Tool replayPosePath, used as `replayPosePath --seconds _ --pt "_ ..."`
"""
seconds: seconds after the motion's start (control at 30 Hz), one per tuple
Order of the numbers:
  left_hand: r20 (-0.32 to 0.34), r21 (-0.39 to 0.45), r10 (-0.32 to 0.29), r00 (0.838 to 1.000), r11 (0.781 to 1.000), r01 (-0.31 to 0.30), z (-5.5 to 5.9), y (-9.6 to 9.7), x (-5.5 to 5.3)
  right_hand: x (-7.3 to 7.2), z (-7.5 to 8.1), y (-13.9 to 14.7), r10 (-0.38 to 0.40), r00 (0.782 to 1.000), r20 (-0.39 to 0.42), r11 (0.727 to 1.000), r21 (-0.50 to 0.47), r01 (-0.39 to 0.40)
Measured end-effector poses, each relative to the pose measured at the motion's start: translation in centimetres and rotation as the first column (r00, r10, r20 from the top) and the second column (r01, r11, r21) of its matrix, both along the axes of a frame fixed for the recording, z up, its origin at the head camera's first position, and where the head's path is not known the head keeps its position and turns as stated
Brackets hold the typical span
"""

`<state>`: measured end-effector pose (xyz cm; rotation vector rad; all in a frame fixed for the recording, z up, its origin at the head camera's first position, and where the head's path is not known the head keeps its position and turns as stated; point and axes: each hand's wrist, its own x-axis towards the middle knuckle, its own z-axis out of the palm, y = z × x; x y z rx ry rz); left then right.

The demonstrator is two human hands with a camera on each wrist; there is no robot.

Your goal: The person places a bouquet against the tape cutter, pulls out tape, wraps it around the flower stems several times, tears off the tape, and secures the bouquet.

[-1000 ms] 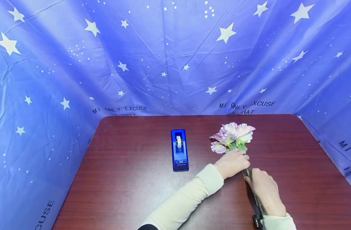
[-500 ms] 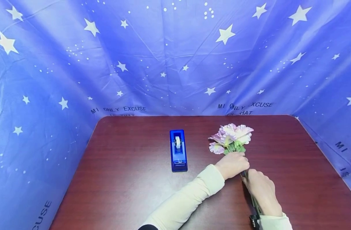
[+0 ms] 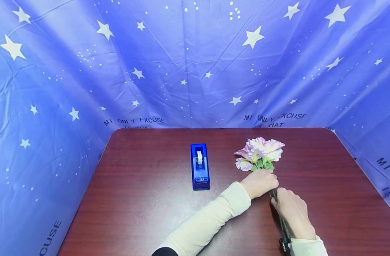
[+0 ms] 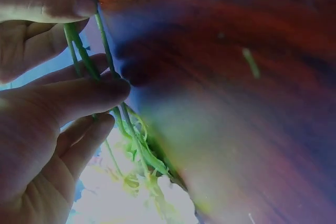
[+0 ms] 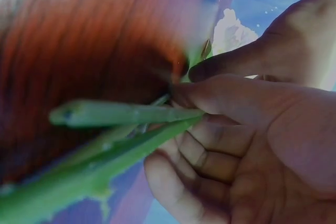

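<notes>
A bunch of pale pink and white flowers (image 3: 262,149) extends above the right part of the table, blooms toward the back. Just below the blooms, my left hand (image 3: 260,183) pinches the green stems (image 4: 84,56) between thumb and fingers. My right hand (image 3: 292,212) grips the same stems a little lower down, close beside the left. In the right wrist view, cut stem ends (image 5: 79,114) stick out past the right thumb and curled fingers. The backs of both hands hide part of the stems in the head view.
A blue tape dispenser (image 3: 200,167) with a roll of tape stands on the dark red-brown table (image 3: 134,185), left of the flowers. Blue curtains (image 3: 169,71) with white stars surround the table's back and sides. A black strap piece (image 3: 283,245) shows by the right cuff.
The head view shifts slightly. Both hands stay on the stems, with no clear movement of the flowers or the tape dispenser.
</notes>
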<state>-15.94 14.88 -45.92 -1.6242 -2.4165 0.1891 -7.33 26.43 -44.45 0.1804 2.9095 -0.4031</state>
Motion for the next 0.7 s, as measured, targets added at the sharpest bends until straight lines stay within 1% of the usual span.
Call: replayPosePath --seconds 0.1,0.3,0.53,0.7 --pt "-0.013 -0.009 0.000 1.000 1.000 0.000 -0.08 0.05 0.02 0.08 -0.08 -0.02 0.004 1.000 0.008 1.000 -0.001 -0.004" --pt "-0.014 -0.028 0.004 1.000 1.000 -0.004 -0.17 0.10 0.17 0.11 -0.06 -0.14 0.004 1.000 0.029 1.000 -0.002 -0.004" --pt "-0.009 -0.017 0.008 1.000 1.000 -0.008 -0.28 0.29 0.15 0.14 -0.12 -0.10 0.033 0.999 -0.019 0.999 -0.026 -0.034" --pt "-0.024 -0.016 0.008 1.000 1.000 -0.008 -0.35 0.39 0.12 0.22 -0.09 0.12 0.036 0.999 -0.028 0.998 -0.042 -0.037"
